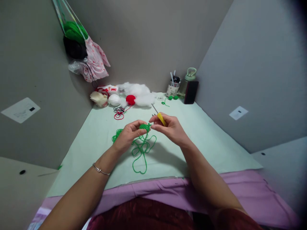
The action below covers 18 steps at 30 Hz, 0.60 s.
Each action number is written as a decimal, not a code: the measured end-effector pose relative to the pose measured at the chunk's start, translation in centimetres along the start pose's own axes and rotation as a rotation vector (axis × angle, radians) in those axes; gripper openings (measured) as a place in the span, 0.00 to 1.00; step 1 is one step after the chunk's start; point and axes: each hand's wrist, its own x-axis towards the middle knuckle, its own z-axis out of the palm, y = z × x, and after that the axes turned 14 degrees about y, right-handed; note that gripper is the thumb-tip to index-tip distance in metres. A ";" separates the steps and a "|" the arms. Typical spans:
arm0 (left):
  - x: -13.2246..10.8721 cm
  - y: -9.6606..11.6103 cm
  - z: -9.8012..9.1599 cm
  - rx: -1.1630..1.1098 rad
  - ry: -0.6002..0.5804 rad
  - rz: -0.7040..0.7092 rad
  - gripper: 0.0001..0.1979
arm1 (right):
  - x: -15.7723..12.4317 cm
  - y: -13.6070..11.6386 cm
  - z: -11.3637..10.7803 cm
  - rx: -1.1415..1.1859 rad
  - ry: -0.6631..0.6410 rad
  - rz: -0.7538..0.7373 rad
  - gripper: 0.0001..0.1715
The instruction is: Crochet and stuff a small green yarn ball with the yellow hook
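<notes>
Near the middle of the table, my left hand (130,133) pinches a small green crocheted piece (144,127) between thumb and fingers. Green yarn (142,150) hangs from it in loose loops onto the table, and a bunch of the same yarn (117,135) lies just left of that hand. My right hand (170,127) is closed around the yellow handle of a crochet hook (161,119). The hook's thin metal shaft points up and away from the piece. Right thumb and fingertip are at the piece's right edge; whether they grip its yarn is too small to tell.
Along the back stand white stuffing (141,92), a red ball (130,100), a white ball (114,100), a pen cup (173,88), a bottle (190,76) and a dark phone (191,92). Red and black yarn (119,113) lies nearby. Bags (94,60) hang at left.
</notes>
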 end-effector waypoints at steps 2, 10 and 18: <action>0.0 0.0 0.0 0.001 -0.005 -0.001 0.20 | -0.2 -0.3 0.2 -0.055 -0.036 -0.061 0.10; -0.2 0.2 0.2 -0.031 -0.006 -0.026 0.20 | 0.2 0.6 0.2 0.140 0.057 0.217 0.13; 0.3 0.1 -0.2 -0.114 0.064 -0.012 0.22 | 0.9 0.9 -0.5 0.345 0.195 0.237 0.35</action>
